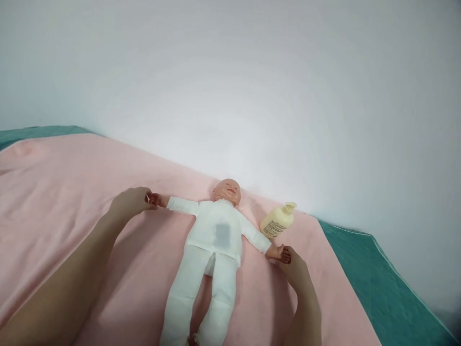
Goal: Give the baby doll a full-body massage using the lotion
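A baby doll (214, 228) with a white cloth body lies on its back, its arms spread out to both sides. My left hand (135, 201) has its fingers closed round the doll's hand on the left side. On the right, my right hand (293, 264) holds the doll's other hand, whose small fingers show above mine. A pale yellow pump bottle (276, 222) stands just beyond the doll's arm, near my right hand and apart from it. The doll's feet are partly cut off at the bottom edge.
Under the doll spreads a pink cloth (72, 178) with folds at the left. Green cloth (374, 274) shows beyond it at the right and at the far left. A plain pale wall (230, 86) rises behind the doll's head.
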Tool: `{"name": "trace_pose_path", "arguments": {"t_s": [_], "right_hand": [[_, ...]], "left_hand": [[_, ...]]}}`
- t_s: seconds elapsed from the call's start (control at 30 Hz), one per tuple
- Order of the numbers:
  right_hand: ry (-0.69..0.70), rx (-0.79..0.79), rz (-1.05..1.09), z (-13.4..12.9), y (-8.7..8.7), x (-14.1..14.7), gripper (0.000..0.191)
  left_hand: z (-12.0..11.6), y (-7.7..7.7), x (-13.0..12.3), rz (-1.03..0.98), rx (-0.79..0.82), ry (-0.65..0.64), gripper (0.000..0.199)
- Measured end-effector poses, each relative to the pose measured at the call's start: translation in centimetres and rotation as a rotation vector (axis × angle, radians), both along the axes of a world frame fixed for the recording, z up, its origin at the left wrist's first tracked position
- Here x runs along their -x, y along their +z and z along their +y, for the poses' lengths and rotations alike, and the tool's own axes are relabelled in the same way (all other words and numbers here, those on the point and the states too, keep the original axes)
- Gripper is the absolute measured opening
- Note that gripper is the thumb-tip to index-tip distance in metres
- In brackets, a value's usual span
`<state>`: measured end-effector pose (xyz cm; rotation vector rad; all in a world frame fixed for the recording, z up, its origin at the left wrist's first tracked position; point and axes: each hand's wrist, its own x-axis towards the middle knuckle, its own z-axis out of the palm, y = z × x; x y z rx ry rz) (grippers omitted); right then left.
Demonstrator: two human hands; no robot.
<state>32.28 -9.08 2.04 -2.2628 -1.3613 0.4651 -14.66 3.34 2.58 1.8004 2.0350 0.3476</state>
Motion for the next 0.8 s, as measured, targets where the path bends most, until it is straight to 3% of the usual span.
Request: {"name": "trace_pose_path", "arguments": {"t_s": [0.1,0.2,0.33,0.47,0.57,0.67,0.8], "right_hand": [[0.04,-0.014,-0.002,-0.1,-0.3,0.2,0.02],[0.069,-0.085,0.023,-0.2,-0.5,0.2,0.017],[0.052,-0.172,0.103,-0.3,-0.3,0.1,0.032],[0.037,-0.344,0.332,-0.5,0.5,0.4,0.057],[0.064,-0.45,0.444,-0.3,0.8,1.1,0.065],[0.126,-0.555,0.505,0.1,0.7,2.3,0.061],[0.237,-0.65,0.474,0.4,0.2,4.9,0.046]], "left_hand": [[0.8,-1.7,0.6,-0.048,0.006,-0.018,0.03],[1.0,-2.2,0.6,-0.081,0.002,-0.013,0.03],[0.1,-0.7,0.0,-0.176,-0.06,-0.029,0.038],[-1.4,1.9,-1.2,-0.433,-0.216,-0.016,0.05],[-2.0,3.1,-2.6,-0.567,-0.273,0.026,0.05],[-2.3,3.1,-4.5,-0.669,-0.34,-0.013,0.048],[-3.4,1.7,-8.4,-0.712,-0.371,-0.247,0.04]]}}
